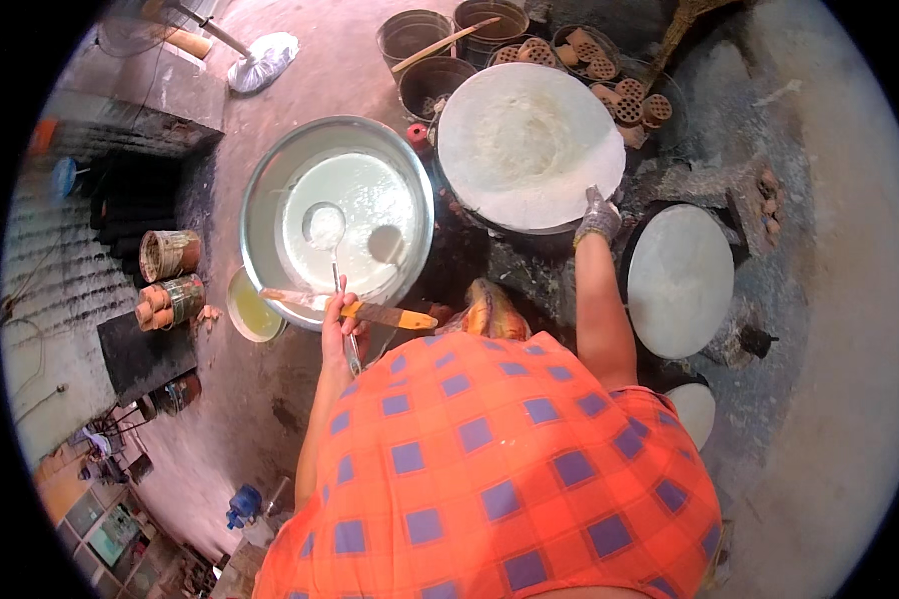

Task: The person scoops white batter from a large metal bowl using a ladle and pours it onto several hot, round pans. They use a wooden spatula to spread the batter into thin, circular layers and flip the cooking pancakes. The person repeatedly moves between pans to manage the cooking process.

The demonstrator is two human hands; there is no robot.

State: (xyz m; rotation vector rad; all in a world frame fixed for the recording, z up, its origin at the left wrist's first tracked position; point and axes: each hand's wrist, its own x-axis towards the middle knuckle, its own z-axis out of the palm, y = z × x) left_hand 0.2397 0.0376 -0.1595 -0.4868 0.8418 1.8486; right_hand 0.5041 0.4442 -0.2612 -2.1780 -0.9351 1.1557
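Observation:
My left hand [337,326] is closed around a metal ladle [336,262] and a flat wooden spatula [389,314] with a yellow-and-dark handle end. The ladle's bowl carries white liquid over a wide metal basin [255,202], which holds more of the white batter-like liquid [352,187]. The spatula crosses the basin's near rim. My right hand [598,217], in a grey glove, grips the near right edge of a large round white griddle [524,142]. A thin whitish layer with swirl marks covers its middle. The fingers beneath the griddle's edge are hidden.
Right of my arm are another round pale griddle [680,281] and a smaller one [693,415]. Buckets [416,34] and perforated clay-coloured briquettes [599,56] stand behind the large griddle. A bowl of yellowish liquid [255,307] sits beside the basin. A straw broom [670,41] leans at the back.

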